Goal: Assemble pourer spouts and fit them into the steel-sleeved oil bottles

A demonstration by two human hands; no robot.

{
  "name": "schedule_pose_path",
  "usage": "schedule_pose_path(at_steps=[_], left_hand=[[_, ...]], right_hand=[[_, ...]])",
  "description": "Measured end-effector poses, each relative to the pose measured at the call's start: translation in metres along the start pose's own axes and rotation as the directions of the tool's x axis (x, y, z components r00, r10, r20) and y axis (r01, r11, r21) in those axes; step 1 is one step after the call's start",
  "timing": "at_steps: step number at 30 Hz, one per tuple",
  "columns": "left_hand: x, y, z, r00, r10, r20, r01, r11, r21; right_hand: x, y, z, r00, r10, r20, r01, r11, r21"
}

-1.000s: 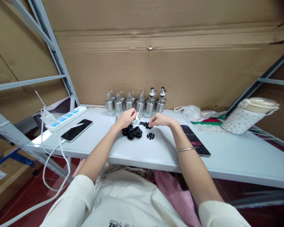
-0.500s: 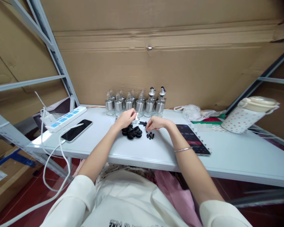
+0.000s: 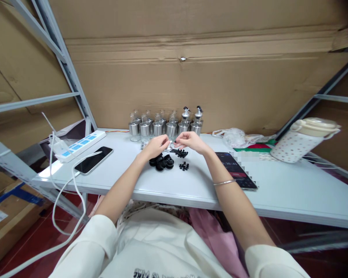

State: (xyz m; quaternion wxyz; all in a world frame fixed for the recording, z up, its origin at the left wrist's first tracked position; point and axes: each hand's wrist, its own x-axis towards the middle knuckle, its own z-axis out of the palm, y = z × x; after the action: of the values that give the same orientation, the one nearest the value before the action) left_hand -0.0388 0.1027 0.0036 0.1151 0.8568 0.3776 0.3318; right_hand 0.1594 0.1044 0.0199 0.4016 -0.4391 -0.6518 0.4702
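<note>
My left hand is closed, its fingertips pinching a small white pourer spout, partly hidden by the fingers. Just to its right, my right hand pinches a tiny black piece beside the spout. Under the left hand lies a pile of black ring-shaped stoppers. Narrow black lever-like parts lie below the right hand, and a cluster of small black caps is nearer to me. A few clear parts show behind the left hand.
Rows of glass bottles with steel sleeves stand at the back; two carry pourers. A phone and power strip lie left. To the right are a tablet with a timer, plastic bag and tilted dotted flask.
My right hand has lifted away from the small black caps, moving up toward the left hand with a tiny black piece. The left hand stays nearly in place, still holding the spout.
</note>
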Motion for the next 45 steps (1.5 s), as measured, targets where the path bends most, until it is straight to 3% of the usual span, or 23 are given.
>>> schedule_pose_path(at_steps=[6, 14, 19, 23, 26, 32, 45], left_hand=[[-0.001, 0.004, -0.001, 1.000, 0.004, 0.014, -0.004, 1.000, -0.022], [-0.001, 0.006, -0.002, 0.998, 0.034, 0.049, -0.032, 0.999, -0.034], [0.000, 0.003, -0.001, 0.998, 0.038, 0.041, -0.036, 0.998, -0.043], [-0.001, 0.003, -0.002, 1.000, 0.030, 0.005, -0.029, 0.998, -0.064], [-0.002, 0.005, -0.003, 1.000, 0.008, -0.013, -0.009, 0.997, -0.081], [-0.001, 0.005, -0.003, 0.999, -0.010, -0.035, 0.006, 0.993, -0.114], [-0.001, 0.004, -0.003, 0.999, -0.008, -0.052, 0.004, 0.997, -0.077]], right_hand=[[-0.001, 0.001, 0.002, 0.993, -0.100, 0.061, 0.095, 0.993, 0.073], [-0.002, -0.002, 0.006, 0.991, -0.115, 0.071, 0.113, 0.993, 0.029], [0.000, 0.000, 0.010, 0.994, -0.090, 0.069, 0.083, 0.992, 0.091], [0.002, 0.003, 0.011, 0.997, -0.056, 0.057, 0.041, 0.969, 0.242], [0.002, 0.004, 0.010, 0.993, -0.018, 0.115, -0.021, 0.944, 0.331], [0.001, 0.005, 0.011, 0.974, 0.076, 0.214, -0.151, 0.921, 0.359], [0.000, 0.003, 0.016, 0.915, 0.068, 0.398, -0.276, 0.824, 0.495]])
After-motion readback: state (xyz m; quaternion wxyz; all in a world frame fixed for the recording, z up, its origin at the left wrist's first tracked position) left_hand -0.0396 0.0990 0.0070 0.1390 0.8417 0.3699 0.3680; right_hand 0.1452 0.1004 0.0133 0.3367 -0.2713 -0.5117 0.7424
